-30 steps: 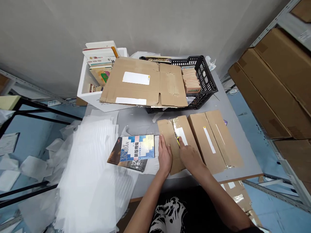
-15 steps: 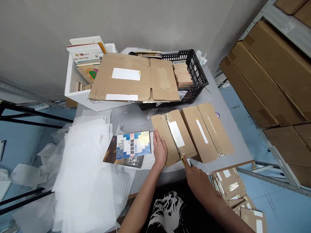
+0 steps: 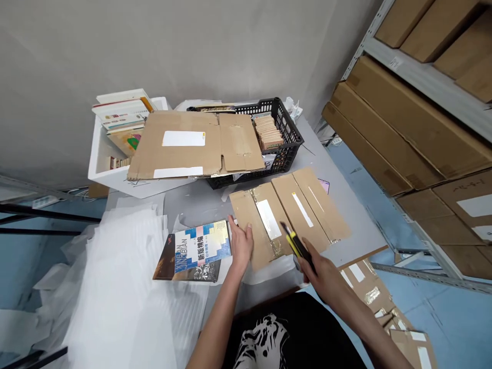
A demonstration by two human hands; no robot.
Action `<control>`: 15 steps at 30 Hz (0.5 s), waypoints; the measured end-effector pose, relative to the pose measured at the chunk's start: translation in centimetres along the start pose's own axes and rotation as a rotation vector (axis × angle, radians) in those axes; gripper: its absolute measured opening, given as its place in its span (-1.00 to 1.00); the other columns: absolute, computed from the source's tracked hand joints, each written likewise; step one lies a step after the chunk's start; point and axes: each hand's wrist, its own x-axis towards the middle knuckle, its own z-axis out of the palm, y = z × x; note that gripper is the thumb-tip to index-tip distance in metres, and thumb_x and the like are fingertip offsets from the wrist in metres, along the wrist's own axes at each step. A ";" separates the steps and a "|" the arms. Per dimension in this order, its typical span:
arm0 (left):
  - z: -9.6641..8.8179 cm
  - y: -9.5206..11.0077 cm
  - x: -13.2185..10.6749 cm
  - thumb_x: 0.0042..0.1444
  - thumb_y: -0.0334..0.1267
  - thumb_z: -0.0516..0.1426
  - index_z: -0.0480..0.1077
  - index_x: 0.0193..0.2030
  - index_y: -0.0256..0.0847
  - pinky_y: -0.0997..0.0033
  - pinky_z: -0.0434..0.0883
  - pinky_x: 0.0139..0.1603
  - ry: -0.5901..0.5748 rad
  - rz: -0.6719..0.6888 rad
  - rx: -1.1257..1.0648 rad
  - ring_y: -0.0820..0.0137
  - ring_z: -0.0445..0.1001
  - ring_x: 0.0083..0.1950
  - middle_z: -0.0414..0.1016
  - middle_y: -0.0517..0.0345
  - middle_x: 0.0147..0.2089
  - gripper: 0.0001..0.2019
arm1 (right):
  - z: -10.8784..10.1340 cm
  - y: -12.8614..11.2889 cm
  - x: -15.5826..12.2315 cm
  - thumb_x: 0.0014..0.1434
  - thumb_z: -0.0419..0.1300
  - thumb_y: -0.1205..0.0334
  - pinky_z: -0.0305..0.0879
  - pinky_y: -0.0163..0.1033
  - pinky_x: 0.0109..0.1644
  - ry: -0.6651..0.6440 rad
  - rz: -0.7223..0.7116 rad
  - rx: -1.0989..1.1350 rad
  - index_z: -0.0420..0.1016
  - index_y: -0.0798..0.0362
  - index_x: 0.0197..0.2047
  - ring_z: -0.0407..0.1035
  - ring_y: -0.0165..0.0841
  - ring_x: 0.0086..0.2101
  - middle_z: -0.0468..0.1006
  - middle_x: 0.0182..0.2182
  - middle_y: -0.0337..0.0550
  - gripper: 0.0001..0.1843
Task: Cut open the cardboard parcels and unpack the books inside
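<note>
Yellow box cutter (image 3: 296, 246) sitting in right hand (image 3: 323, 277), fingers clenched around it, just beside a taped cardboard parcel (image 3: 261, 225). Left hand (image 3: 241, 243) lying open against that parcel's edge, fingers released.

Right hand (image 3: 325, 279) lifted clear of the taped cardboard parcel (image 3: 257, 230), a yellow utility knife (image 3: 296, 248) now held up in its grip just off the parcel's near right corner; a moment earlier, the knife lay against the tape on the parcel.
</note>
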 end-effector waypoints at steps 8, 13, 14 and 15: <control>-0.8 -0.2 0.3 0.21 -0.04 -0.01 0.14 0.25 -0.22 0.20 0.31 0.22 -0.155 -0.082 -0.141 0.25 0.39 0.19 0.38 -0.10 0.20 -0.49 | 7.2 0.1 8.6 0.24 -0.08 0.25 -0.01 0.10 0.31 0.292 -0.086 0.049 0.36 0.24 0.06 -0.02 -0.06 0.29 0.19 0.24 0.26 -0.59; -1.1 -1.0 0.1 0.22 -0.02 -0.03 0.11 0.29 -0.24 0.20 0.22 0.29 -0.156 -0.161 -0.211 0.24 0.27 0.30 0.24 -0.11 0.32 -0.44 | 8.4 0.5 6.5 0.27 -0.07 0.22 -0.05 0.13 0.31 0.158 -0.109 0.023 0.42 0.25 0.00 -0.10 0.00 0.31 0.06 0.32 0.26 -0.61; -1.1 -1.4 -0.2 0.21 0.00 -0.02 0.09 0.30 -0.26 0.19 0.21 0.30 -0.146 -0.191 -0.221 0.22 0.23 0.32 0.19 -0.14 0.34 -0.41 | 8.4 0.7 6.3 0.26 -0.06 0.21 -0.06 0.13 0.31 0.149 -0.106 0.022 0.42 0.26 0.01 -0.13 0.01 0.32 0.02 0.34 0.27 -0.60; -1.1 -1.8 -0.5 0.20 0.03 -0.01 0.09 0.31 -0.27 0.18 0.21 0.30 -0.140 -0.217 -0.231 0.20 0.21 0.34 0.16 -0.15 0.36 -0.38 | 8.3 1.0 6.4 0.26 -0.06 0.20 -0.08 0.14 0.32 0.153 -0.090 0.019 0.42 0.27 0.02 -0.16 0.02 0.33 -0.02 0.35 0.28 -0.59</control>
